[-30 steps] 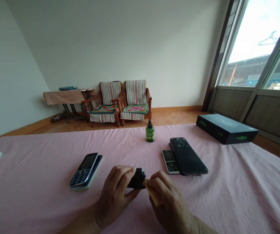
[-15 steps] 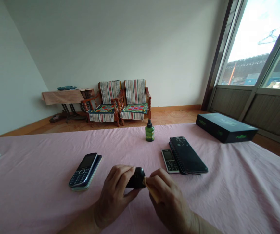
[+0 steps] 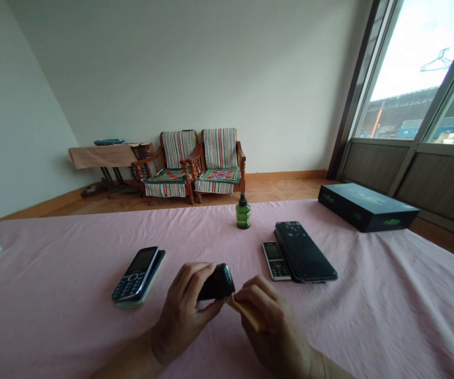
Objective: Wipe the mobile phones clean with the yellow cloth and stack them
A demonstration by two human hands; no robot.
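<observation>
- Two bare hands meet near the front of a pink-covered surface (image 3: 72, 268), a dark handset (image 3: 216, 284) between them, just above the cloth.
- The handset's long axis seems to run crosswise, out of the left hand (image 3: 187, 306) toward the right; the fingers hide its far-left part, so I cannot tell its full length.
- From the right hand (image 3: 268, 318), the handset lies to the left, its exposed end facing that hand's fingertips.
- The left hand is curled round the handset, fingers over the top, thumb beneath.
- The right hand is nearer the exposed end, fingers bunched tight on a folded yellow cloth (image 3: 250, 311), whose tip appears to touch the handset's lower corner.
- Beyond the right hand, a small keypad phone (image 3: 276, 261) lies beside a large black phone (image 3: 306, 253).
</observation>
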